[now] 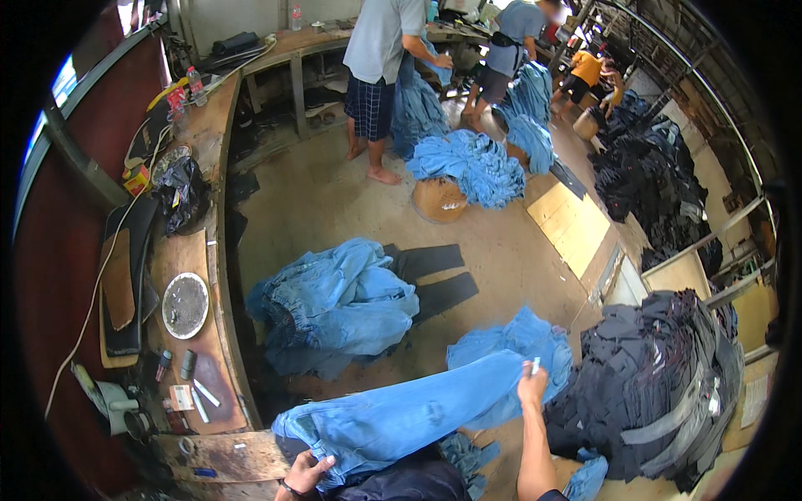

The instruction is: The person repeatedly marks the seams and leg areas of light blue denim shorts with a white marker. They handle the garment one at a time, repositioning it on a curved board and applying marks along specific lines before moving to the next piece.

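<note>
Evidently the nearest edge is the worn rim of a curved brown wooden workbench [238, 457], just left of the left hand [306, 474] and running forward from there. Right of the right hand [532, 388], a tall heap of dark grey cloth [643, 384] bounds that side closely. Ahead of both hands, a broad brown floor [322, 192] opens out past a rumpled mound of blue denim [347, 292], which lies forward of the left hand. A second crumpled blue denim pile [530, 326] sits just beyond the right hand, narrowing the room there.

The hands are well apart, both closed on one long, light-blue denim garment [401, 422], which stretches between them. The left hand grips its near, wider end; the right pinches the far end, higher up, with a small white object [535, 365] at the fingers, too small to identify.
</note>
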`<state>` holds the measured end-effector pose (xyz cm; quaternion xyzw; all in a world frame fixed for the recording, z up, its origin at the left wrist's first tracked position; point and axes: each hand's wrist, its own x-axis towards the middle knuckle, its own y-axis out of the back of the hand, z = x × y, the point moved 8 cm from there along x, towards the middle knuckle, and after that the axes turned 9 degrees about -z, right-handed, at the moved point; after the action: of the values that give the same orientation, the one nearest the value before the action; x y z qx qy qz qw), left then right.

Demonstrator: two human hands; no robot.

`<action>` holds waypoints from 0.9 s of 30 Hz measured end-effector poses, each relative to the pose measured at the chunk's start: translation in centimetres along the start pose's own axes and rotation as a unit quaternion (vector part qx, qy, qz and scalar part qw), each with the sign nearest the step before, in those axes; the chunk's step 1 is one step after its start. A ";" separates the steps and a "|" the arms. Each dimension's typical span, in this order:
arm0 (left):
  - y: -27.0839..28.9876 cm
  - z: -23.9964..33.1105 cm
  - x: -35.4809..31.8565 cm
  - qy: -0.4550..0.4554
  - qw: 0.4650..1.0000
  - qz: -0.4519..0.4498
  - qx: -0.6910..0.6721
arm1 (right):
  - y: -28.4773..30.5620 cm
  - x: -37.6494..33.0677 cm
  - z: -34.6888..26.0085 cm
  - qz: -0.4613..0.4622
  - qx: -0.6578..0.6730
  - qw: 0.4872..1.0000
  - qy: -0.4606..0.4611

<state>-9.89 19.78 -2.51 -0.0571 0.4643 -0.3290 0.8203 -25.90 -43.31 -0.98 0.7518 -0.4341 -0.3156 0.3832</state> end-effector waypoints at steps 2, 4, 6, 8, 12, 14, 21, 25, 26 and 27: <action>-6.1 0.6 1.8 -0.039 0.998 -0.023 -0.042 | 4.8 4.7 1.4 0.115 -0.008 0.993 -0.029; -14.6 0.5 5.1 0.048 0.992 -0.116 0.029 | 10.1 11.3 0.4 0.181 0.092 0.978 0.040; -24.8 4.6 9.5 -0.152 0.966 -0.208 0.003 | 12.8 18.4 -0.8 0.123 0.193 0.973 0.009; -29.0 6.5 15.0 -0.171 0.976 -0.119 0.062 | 14.9 23.2 -5.4 0.085 0.182 0.973 0.113; -25.8 9.3 18.4 -0.344 0.927 0.138 0.053 | 11.9 21.3 -11.8 0.056 0.170 0.952 0.248; -21.7 7.0 17.3 -0.307 0.934 0.181 -0.010 | 6.8 15.0 -12.3 -0.039 0.191 0.945 0.263; -23.1 4.1 12.5 -0.279 0.911 0.268 0.144 | -3.0 -5.2 -11.5 -0.124 -0.012 0.921 0.368; -23.8 3.9 9.7 -0.194 0.878 0.343 0.273 | -2.6 -7.7 -11.9 -0.116 -0.070 0.925 0.355; -22.1 4.1 7.5 -0.216 0.852 0.373 0.298 | -2.7 -9.4 -12.1 -0.130 -0.064 0.923 0.357; -19.6 4.5 5.2 -0.229 0.819 0.401 0.342 | -2.7 -10.9 -12.5 -0.141 -0.065 0.926 0.343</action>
<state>-13.98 0.49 4.11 0.3443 0.1025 -0.0860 0.9293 -19.37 -28.93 4.61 0.8410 -0.1441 -0.1171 0.5081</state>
